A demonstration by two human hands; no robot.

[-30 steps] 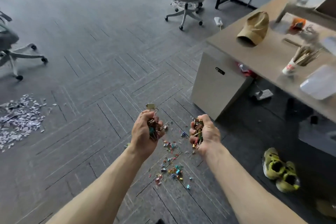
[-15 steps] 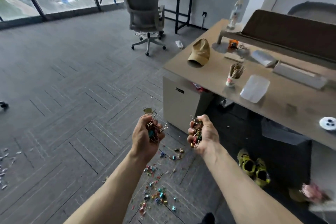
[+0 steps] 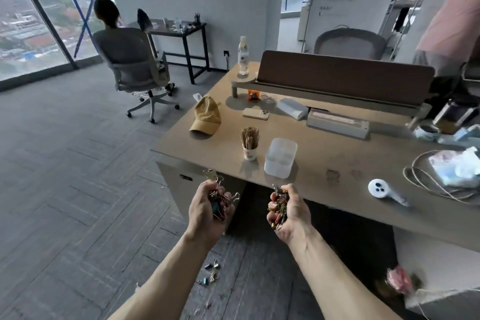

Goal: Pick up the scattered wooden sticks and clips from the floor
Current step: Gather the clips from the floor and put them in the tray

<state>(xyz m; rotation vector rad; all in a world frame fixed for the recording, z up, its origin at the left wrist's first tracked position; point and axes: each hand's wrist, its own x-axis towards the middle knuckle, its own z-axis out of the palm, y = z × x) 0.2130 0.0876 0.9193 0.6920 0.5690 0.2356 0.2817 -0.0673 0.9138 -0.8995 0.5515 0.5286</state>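
My left hand grips a fistful of coloured binder clips, some sticking out above the fingers. My right hand holds a second bunch of clips. Both hands hover in front of the desk's near edge. A few loose clips lie on the grey carpet below my forearms. On the desk a paper cup of wooden sticks stands beside a translucent plastic box.
The desk also carries a tan cap, a phone, a water bottle, a white round gadget and cables. A person sits in an office chair at the back left. Another person stands at the far right.
The view has lifted from the floor to the desk. Both hands rose with their clips still gripped and are now close to the desk's edge; most of the floor pile has dropped out of view.
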